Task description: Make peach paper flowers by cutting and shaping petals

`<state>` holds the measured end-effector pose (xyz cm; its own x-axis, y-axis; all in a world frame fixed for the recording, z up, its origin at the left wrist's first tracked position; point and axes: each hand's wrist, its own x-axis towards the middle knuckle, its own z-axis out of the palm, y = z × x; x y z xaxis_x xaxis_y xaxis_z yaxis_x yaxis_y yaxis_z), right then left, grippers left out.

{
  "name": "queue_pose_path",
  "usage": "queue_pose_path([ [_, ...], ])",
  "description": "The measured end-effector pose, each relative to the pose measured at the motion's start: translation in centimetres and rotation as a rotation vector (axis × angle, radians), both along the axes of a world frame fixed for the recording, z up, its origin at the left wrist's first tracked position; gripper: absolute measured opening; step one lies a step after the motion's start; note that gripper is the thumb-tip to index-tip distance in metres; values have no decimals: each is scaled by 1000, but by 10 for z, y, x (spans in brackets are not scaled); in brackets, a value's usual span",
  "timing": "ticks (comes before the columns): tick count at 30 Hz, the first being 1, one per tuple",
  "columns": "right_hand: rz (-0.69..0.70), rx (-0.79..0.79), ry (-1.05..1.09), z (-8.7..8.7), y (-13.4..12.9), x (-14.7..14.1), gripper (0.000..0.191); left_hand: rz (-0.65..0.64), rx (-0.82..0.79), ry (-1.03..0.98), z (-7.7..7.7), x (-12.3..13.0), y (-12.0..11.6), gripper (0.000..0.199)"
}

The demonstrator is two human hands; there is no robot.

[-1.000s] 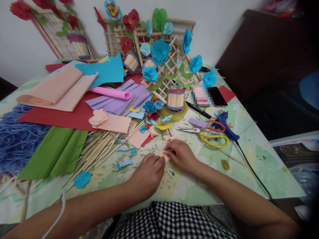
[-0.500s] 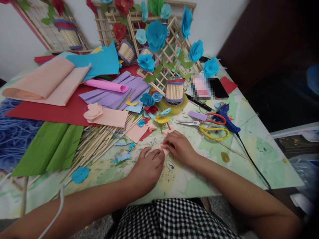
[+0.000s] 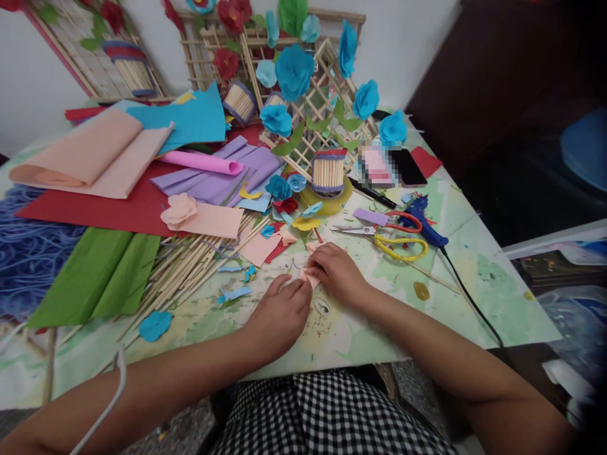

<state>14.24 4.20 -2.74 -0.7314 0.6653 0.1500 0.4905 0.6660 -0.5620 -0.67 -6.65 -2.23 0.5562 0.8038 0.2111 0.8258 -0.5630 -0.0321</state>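
Between my two hands is a small piece of peach crepe paper [image 3: 312,278], low over the table. My left hand [image 3: 283,314] pinches its left side, with the fingers curled inward. From the other side, my right hand [image 3: 339,272] grips the same piece with its fingertips bent down. Much of the paper is hidden by my fingers. Just past my hands lie a flat peach paper square [image 3: 258,248] and small scraps. A peach paper flower [image 3: 179,212] rests on a peach strip further left.
Scissors [image 3: 363,231] with red and yellow handles lie to the right, by a blue glue gun [image 3: 422,221] with a black cord. Thin sticks [image 3: 190,272] and green crepe paper [image 3: 102,272] spread on the left. A stick trellis [image 3: 327,82] with blue paper flowers stands behind.
The view has shifted slightly, so the table's things sit a little differently in the picture. Both hands keep hold of the peach paper, with only slight finger movement.
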Motion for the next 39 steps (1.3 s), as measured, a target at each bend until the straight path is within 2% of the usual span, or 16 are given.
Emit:
queue_pose_path([
  [8,-6,59,-68,0,-1,-1,8,28,-89,-2,6,1,-1,29],
  [17,-13,96,-93,-2,0,-1,9,153,-164,-76,5,6,-6,37],
  [26,-120,129,-60,-1,-1,5,22,170,-173,-78,7,4,-3,35],
  [29,-84,122,-56,-1,1,9,36,167,-193,-82,7,4,-4,33],
  [35,-24,96,-52,0,14,19,48,157,-169,-107,9,3,-3,32],
  [39,-3,141,2,6,22,30,38,129,-171,-156,12,0,3,28],
])
